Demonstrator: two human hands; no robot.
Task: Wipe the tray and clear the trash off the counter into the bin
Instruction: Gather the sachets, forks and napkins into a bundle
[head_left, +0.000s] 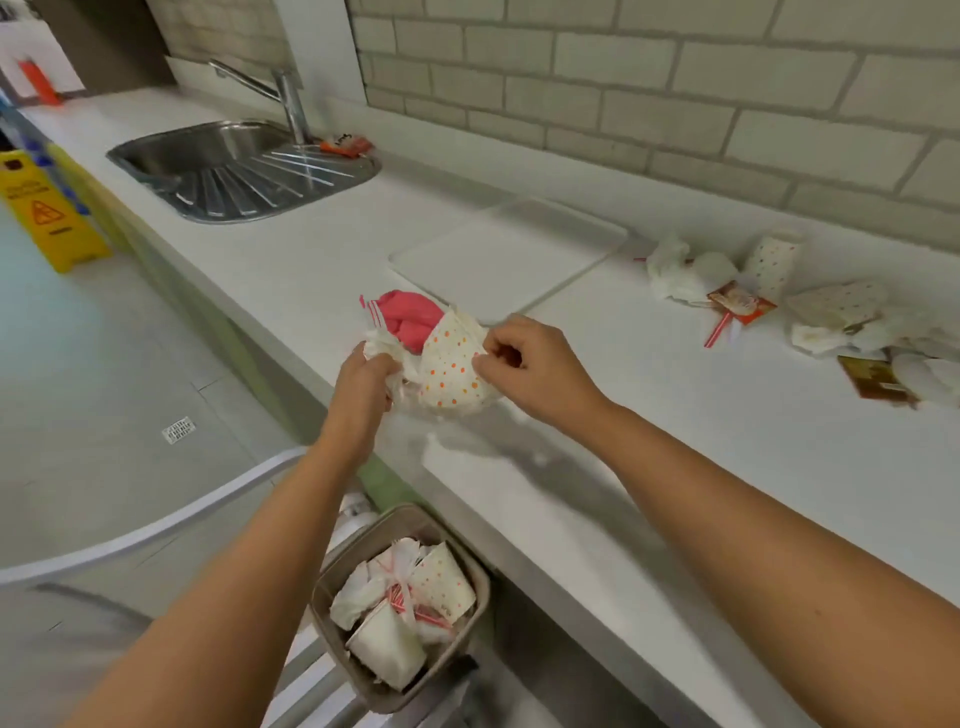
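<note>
Two grips: left fingers (376, 370) clamped on napkins (378, 340), right fingers (500, 347) pinching cup (451, 366); easy to drop loose bits beside bin (332, 567) below.

- White paper cup (452, 371) with orange and yellow dots
- Pink cloth (410, 314)
- White desk (675, 431) and tray (511, 260)
- Yellow floor sign (44, 213)
- Beige bin (374, 548)

Flat white tray (498, 260) on counter (675, 415), crumpled trash (670, 270) beside it, stuffed bin (374, 535) below.

pale brick wall (649, 104), steel sink (244, 166), grey floor (104, 364)
</note>
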